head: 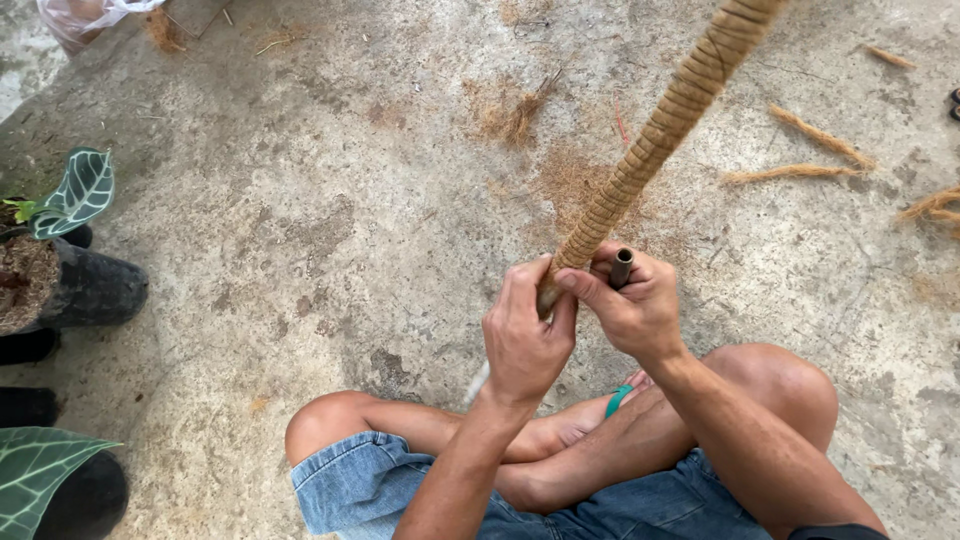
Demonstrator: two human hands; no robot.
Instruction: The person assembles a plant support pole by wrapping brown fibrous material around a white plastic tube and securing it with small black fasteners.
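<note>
Pole point(660, 125) top beyond frame edge

Potted plant point(60, 270) left of pole point(660, 130)

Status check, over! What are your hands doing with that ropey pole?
Left hand gripping rope-wrapped pole near its lower end. Right hand pinching the wrap, holding a small dark tube. Nothing blocking; loose fibres on floor.

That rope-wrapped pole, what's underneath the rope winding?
The coir rope covers the pole completely from the top edge down to the hands. Only at the left hand does a pale bare end peek out; its material stays hidden.
</note>
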